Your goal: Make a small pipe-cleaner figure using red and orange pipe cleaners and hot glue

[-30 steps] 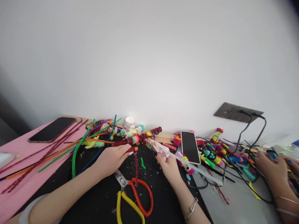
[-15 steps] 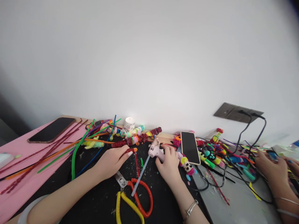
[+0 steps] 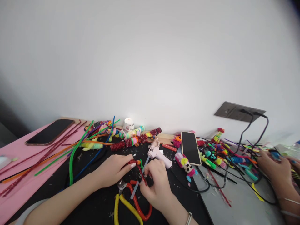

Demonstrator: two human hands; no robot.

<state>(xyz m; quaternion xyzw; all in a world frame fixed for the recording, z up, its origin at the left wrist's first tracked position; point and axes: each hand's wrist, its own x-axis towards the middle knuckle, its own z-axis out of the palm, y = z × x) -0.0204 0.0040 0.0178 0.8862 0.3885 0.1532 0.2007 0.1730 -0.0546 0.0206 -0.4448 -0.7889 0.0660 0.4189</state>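
My left hand [image 3: 112,170] pinches the top end of a dark red pipe cleaner [image 3: 138,165] over the black mat [image 3: 98,200]. My right hand [image 3: 153,182] is closed on the lower part of the same pipe cleaner, just above the red and yellow scissors [image 3: 134,204]. A pink glue gun [image 3: 158,153] with a clear glue stick [image 3: 139,179] lies on the mat beside my right hand, held by nobody.
Loose pipe cleaners [image 3: 72,150] and wrapped coloured figures [image 3: 133,139] lie along the wall. A phone [image 3: 190,147] rests right of the gun, another phone [image 3: 48,132] on the pink sheet [image 3: 21,187]. Another person's hands [image 3: 275,170] work at far right among cables [image 3: 248,131].
My right hand set the glue gun down on the mat and moved back to take hold of the red pipe cleaner. My left hand drew slightly nearer with it.
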